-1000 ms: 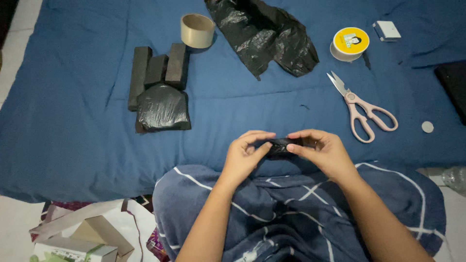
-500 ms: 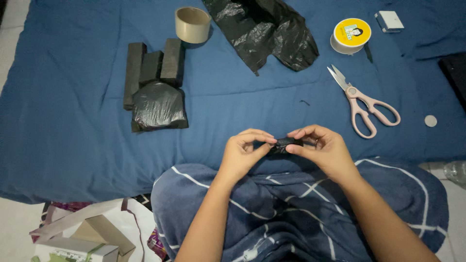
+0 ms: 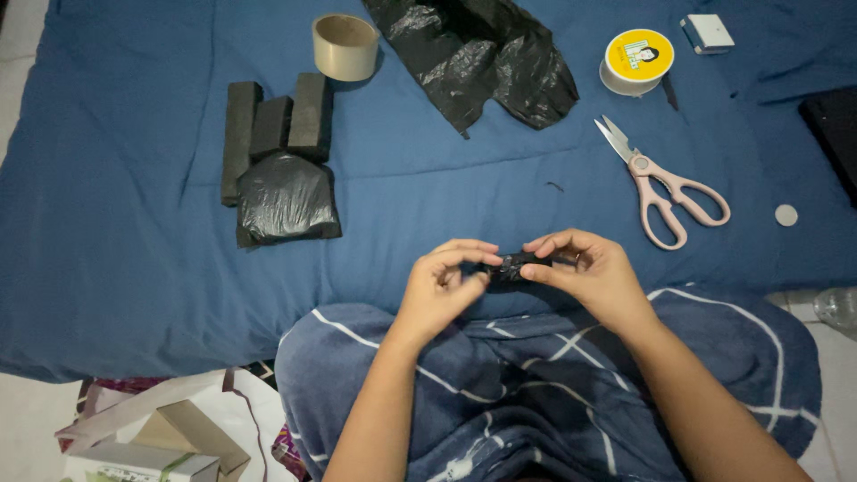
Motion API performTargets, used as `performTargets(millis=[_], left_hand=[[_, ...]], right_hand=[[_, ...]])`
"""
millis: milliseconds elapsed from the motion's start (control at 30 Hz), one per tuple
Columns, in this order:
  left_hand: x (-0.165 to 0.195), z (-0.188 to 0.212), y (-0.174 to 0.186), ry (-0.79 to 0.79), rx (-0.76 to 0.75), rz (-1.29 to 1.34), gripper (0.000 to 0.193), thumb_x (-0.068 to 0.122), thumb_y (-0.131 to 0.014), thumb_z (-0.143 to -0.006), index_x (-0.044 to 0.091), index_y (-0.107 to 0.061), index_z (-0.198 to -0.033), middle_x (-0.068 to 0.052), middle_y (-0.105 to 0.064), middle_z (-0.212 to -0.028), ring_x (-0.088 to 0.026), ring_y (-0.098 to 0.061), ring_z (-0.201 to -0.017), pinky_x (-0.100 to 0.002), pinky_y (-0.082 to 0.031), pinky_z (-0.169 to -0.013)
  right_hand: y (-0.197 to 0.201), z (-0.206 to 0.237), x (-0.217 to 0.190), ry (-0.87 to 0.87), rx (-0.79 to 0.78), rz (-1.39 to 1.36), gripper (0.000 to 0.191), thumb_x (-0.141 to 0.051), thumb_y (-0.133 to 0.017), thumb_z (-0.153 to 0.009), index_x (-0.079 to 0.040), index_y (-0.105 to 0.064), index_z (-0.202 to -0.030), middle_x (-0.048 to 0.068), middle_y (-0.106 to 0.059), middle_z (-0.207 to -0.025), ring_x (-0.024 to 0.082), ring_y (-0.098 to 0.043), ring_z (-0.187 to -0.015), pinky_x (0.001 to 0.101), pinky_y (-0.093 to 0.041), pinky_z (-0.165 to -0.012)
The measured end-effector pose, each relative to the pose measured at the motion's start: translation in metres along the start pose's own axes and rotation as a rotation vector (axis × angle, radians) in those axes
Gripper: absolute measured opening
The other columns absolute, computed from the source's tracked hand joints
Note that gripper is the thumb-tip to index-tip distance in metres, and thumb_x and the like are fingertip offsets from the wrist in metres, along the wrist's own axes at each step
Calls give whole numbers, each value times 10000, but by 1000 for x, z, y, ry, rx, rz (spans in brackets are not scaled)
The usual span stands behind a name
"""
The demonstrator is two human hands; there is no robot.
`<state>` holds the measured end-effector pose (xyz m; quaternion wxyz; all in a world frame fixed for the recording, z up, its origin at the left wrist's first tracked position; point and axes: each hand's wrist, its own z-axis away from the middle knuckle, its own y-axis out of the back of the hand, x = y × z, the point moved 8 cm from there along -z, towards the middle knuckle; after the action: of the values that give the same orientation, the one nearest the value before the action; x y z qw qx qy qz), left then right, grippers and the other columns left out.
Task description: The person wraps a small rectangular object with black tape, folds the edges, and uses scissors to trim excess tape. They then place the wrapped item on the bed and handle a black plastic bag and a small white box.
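A small black bundle point(image 3: 512, 267) is pinched between left hand point(image 3: 444, 290) and right hand point(image 3: 596, 272) at the bed's point(image 3: 134, 268) near edge; its plastic is best kept taut, both grips tight

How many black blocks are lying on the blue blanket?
3 bare black blocks stand side by side at upper left, by the tape roll. A black-wrapped bundle touching them may hide more; both hands pinch another small black-wrapped piece.
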<state>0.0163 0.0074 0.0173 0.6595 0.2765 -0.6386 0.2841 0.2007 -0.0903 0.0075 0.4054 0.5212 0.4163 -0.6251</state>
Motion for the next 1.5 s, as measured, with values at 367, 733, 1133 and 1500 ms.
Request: performTargets(millis=[367,733,1133,1500], left_hand=[[-8,-5,-8,-81,48,116,194,9,-887,-746,15,-768,-899,-130,-737,-1162,-166,-662,-1070,-288,-486,-912],[-14,-6,-7,-67,59,188,158,39,-863,-800,17,-763,-920,-106,-729,-1165,-112,-633,-990,-241,-472,-858],[-16,-4,-5,28,86,82,137,58,-866,-774,29,-747,-835,-34,-740,-1103,36,-335,-549,-175,-259,-482],[-9,-1,-7,18,117,63,117,60,-849,-794,45,-744,-845,-19,-739,-1113,33,-348,-560,-175,-269,-488]], right_hand=[[3,0,8,-27,8,-39,177,51,-800,-783,12,-702,-926,149,-722,-1163,174,-696,-1046,322,-571,-940],[9,-4,10,99,6,77,85,15,-783,-831,5,-753,-910,138,-702,-1167,186,-680,-1071,307,-554,-942],[-12,3,-18,275,-93,108,408,-25,-836,-789,-36,-673,-1163,82,-605,-1292,182,-638,-1190,331,-530,-1015],[-19,4,-26,289,-86,314,272,-58,-835,-793,-67,-803,-1063,98,-698,-1263,193,-683,-1126,324,-536,-993]])
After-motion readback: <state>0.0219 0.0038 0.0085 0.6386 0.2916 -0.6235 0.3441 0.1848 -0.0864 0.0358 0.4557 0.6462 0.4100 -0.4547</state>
